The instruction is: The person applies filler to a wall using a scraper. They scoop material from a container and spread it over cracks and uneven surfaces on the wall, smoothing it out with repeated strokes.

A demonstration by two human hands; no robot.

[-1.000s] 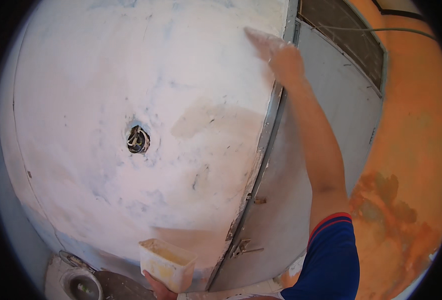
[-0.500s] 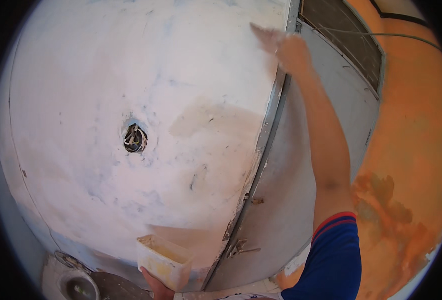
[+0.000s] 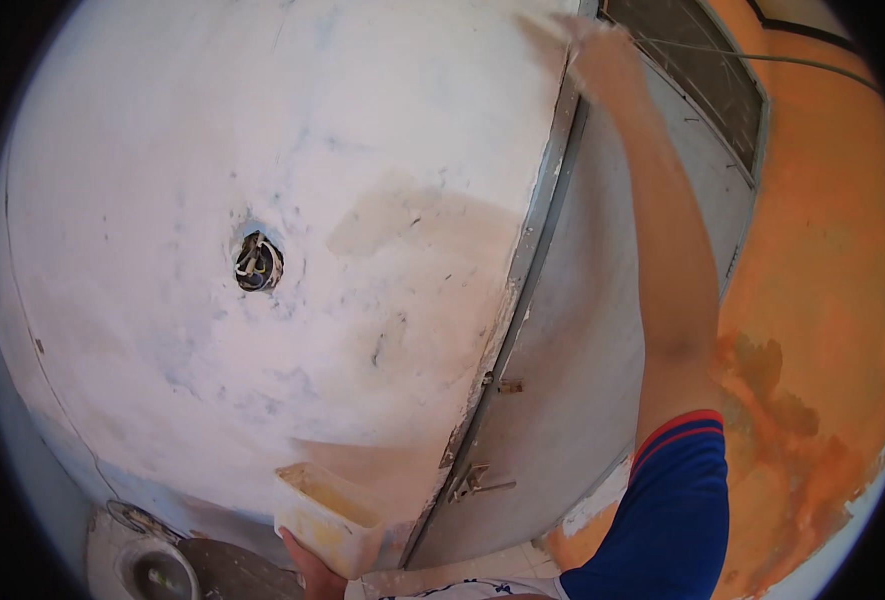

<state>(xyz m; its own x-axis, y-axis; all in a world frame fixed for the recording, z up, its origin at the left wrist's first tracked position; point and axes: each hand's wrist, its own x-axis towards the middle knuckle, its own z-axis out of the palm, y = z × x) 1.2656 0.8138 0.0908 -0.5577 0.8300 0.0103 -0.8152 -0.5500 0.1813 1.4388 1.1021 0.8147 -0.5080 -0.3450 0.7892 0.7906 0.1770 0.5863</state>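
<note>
High up at the right edge of the white, patchy wall (image 3: pixel 362 150), my right hand (image 3: pixel 605 62) is closed around a putty knife (image 3: pixel 545 32), its blade smeared by motion. The hand is beside the top part of the grey metal door frame (image 3: pixel 545 205). Down low, my left hand (image 3: pixel 312 572) grips the underside and near side of a whitish rectangular plastic tub (image 3: pixel 337 530). The tub is tilted, with pale yellowish residue inside its walls. Part of the left hand is hidden below the tub.
A round hole with loose wires (image 3: pixel 259 262) opens in the wall. A grey door (image 3: pixel 602 300) with a bolt latch (image 3: pixel 482 483) stands to the right, beside an orange, stained wall (image 3: pixel 812 300). A round basin-like container (image 3: pixel 157 572) sits at the lower left; a cable (image 3: pixel 762 58) crosses above.
My right hand and the putty knife have moved up and slightly right along the wall's edge. My left hand still holds the tub in nearly the same place. The view has shifted slightly.
</note>
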